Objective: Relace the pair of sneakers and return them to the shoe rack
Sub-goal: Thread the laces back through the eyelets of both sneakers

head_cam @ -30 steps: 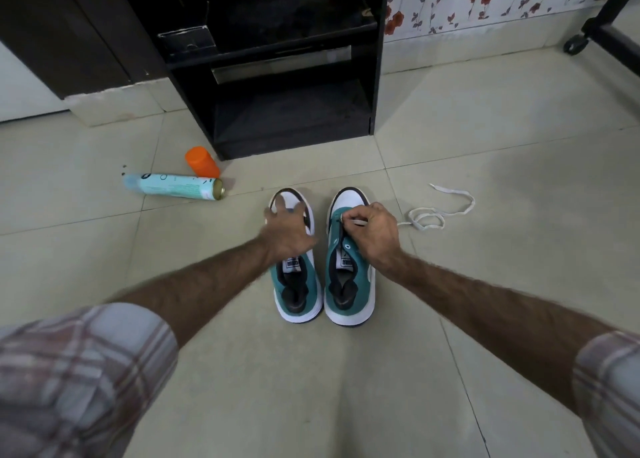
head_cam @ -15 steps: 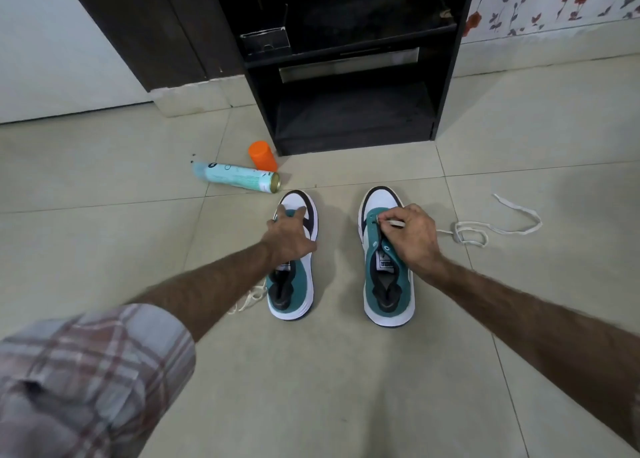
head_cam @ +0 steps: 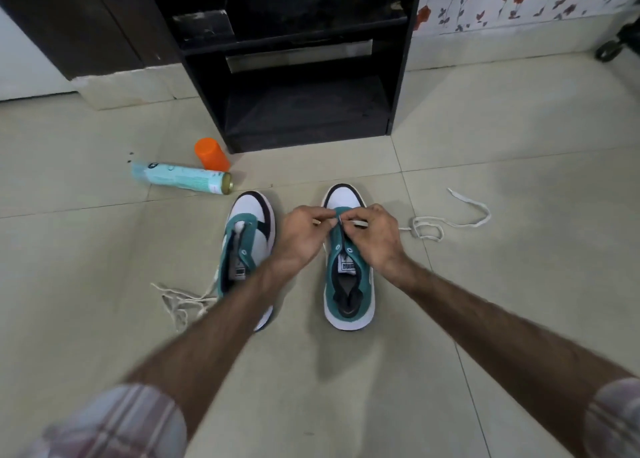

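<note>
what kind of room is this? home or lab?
Most likely a home, perhaps an entryway. Signs: a tiled floor, floral wallpaper, and a low black shoe rack against the wall. A pair of sneakers, loose laces and a spray can lie on the floor in front of it.

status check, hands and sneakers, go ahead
Both hands, left and right, pinching the lace at the right sneaker front eyelets. Left sneaker unlaced, its lace loose beside it. Rack ahead; can off left, not blocking.
</note>
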